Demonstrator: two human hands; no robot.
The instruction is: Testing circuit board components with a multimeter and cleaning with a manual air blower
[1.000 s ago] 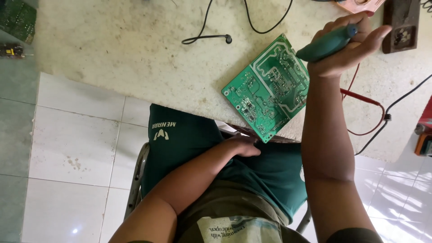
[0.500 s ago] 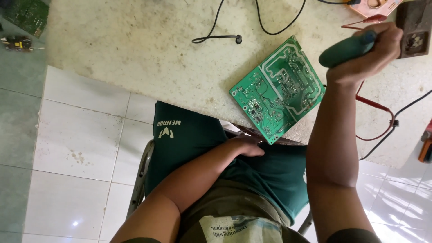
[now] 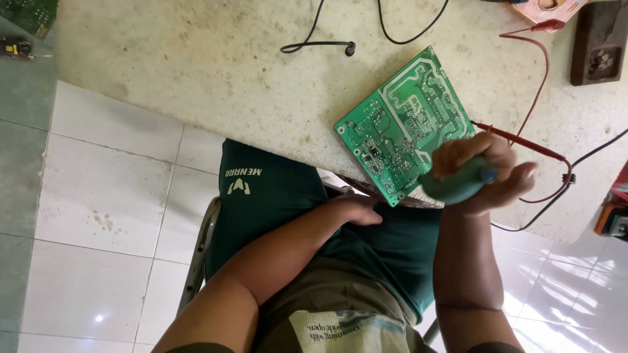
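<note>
A green circuit board (image 3: 399,117) lies solder side up at the near edge of a pale stone worktop (image 3: 196,65), tilted diagonally. My right hand (image 3: 481,173) hovers over the board's near right corner, closed around a green tool handle (image 3: 454,186) with a blue end. My left hand (image 3: 356,209) rests on my thigh against dark green shorts, below the table edge, holding nothing, its fingers loosely together.
A red probe lead (image 3: 530,147) and black wires (image 3: 314,46) trail across the worktop. A dark block (image 3: 598,42) sits at the far right, an orange device (image 3: 611,219) at the right edge. Another green board (image 3: 29,13) is at top left. White floor tiles lie below.
My right hand has come down with the green tool from the far right of the worktop to the board's near corner. The left hand has stayed on my thigh.
</note>
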